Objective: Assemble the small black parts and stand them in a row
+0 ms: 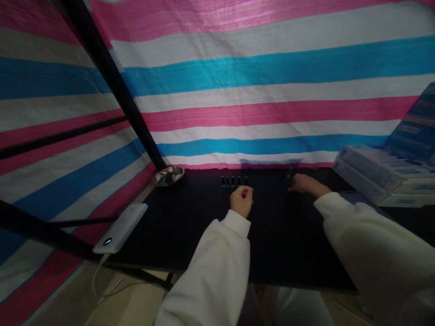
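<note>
Several small dark cylinders with pale ends (233,181) form a row on the black table (190,222). Just in front of the right end of that row is my left hand (242,201). Its fingers are curled in with thumb and forefinger meeting; anything inside is hidden. Farther right, my right hand (303,184) is low over the table, fingertips pressed together and pointing left. What they hold, if anything, I cannot make out. Right behind those fingertips is a small pale-grey cylinder (289,172), blurred. More tiny dark pieces (311,169) lie along the back edge, partly behind that hand.
A shiny metal dish (169,176) sits at the back left corner. A white power-bank-like box (120,227) with a cable lies along the left edge. White-and-blue cartons (387,174) are stacked at the right. A black frame post (115,86) and striped sheeting (238,108) enclose the table.
</note>
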`<state>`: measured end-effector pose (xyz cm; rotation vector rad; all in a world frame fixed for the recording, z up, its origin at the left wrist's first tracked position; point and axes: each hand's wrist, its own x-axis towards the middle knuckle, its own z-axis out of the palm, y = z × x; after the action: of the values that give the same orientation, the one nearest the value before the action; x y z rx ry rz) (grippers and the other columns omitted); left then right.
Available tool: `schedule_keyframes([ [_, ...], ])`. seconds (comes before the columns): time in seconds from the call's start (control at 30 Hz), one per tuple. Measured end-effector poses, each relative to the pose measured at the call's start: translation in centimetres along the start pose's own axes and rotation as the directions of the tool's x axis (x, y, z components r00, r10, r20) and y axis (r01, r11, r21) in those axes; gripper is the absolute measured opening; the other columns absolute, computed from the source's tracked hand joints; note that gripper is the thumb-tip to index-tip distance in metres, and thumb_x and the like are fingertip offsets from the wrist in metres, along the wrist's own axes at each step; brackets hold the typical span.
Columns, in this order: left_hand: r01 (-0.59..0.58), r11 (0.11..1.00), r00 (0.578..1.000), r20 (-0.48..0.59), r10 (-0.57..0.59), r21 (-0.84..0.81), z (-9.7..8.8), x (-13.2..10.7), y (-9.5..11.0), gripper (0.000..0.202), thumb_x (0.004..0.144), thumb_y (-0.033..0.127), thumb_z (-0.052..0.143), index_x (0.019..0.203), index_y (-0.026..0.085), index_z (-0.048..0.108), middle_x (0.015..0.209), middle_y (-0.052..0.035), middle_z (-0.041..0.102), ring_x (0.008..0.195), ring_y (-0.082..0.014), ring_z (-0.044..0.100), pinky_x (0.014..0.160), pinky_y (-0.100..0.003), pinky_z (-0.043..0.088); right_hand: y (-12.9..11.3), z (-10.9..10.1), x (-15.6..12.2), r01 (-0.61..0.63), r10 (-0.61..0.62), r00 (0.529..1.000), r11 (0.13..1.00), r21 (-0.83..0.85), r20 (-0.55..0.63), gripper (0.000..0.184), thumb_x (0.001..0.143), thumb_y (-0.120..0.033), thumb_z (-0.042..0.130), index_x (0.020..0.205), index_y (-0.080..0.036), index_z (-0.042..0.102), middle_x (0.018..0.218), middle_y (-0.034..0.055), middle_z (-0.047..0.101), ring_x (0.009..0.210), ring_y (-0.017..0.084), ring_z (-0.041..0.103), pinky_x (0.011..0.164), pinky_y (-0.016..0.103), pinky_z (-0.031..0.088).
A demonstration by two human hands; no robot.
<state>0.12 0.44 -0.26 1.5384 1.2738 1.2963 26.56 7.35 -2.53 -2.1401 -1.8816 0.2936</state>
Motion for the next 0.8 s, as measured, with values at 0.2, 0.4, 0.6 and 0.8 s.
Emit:
schedule_keyframes([
  [0.2, 0.249, 0.827, 0.931, -0.111, -0.348, -0.504, -1.2, 1.2, -0.4, 0.019, 0.066, 0.032, 0.049, 0.071, 0.014, 0.052, 0.040, 0.0079, 0.039, 0.026, -0.0037, 0.030, 0.030, -0.018, 0.017, -8.1, 1.9, -3.0, 0.388, -0.396, 0.918, 0.889, 0.244, -0.015, 0.038, 0.065, -0.036, 0.062, 0.098, -0.015, 0.058, 0.084, 0.0079, 0.063, 0.071, 0.016, 0.058, 0.062, 0.025, 0.043],
  [0.4, 0.266, 0.697, 0.900, -0.088, -0.427, -0.666, -1.5, 1.5, -0.9, 0.023, 0.064, 0.036, 0.051, 0.069, 0.014, 0.049, 0.038, 0.0087, 0.036, 0.026, -0.0025, 0.028, 0.030, -0.018, 0.015, -12.5, 5.3, -1.6, 0.356, -0.317, 0.934, 0.862, 0.360, -0.166, 0.044, 0.066, -0.035, 0.062, 0.103, -0.013, 0.055, 0.094, 0.0102, 0.060, 0.073, 0.014, 0.057, 0.066, 0.026, 0.043],
  [0.6, 0.277, 0.676, 0.908, -0.045, -0.417, -0.683, -1.3, 1.3, -0.9, 0.020, 0.064, 0.033, 0.051, 0.069, 0.014, 0.049, 0.038, 0.0081, 0.037, 0.025, -0.0029, 0.028, 0.030, -0.018, 0.012, -13.7, 6.5, -0.7, 0.267, -0.207, 0.961, 0.868, 0.419, -0.182, 0.019, 0.064, -0.030, 0.061, 0.076, -0.015, 0.061, 0.077, 0.0041, 0.062, 0.066, 0.013, 0.055, 0.061, 0.024, 0.041],
  [0.8, 0.318, 0.748, 0.928, 0.030, -0.372, -0.583, -1.0, 1.1, -0.7, 0.024, 0.067, 0.037, 0.052, 0.069, 0.013, 0.050, 0.039, 0.0072, 0.040, 0.025, -0.0032, 0.029, 0.030, -0.017, 0.013, -13.7, 5.0, -2.2, 0.268, -0.189, 0.962, 0.804, 0.530, -0.199, 0.019, 0.065, -0.029, 0.060, 0.075, -0.013, 0.060, 0.067, 0.0032, 0.060, 0.059, 0.012, 0.054, 0.056, 0.024, 0.040],
])
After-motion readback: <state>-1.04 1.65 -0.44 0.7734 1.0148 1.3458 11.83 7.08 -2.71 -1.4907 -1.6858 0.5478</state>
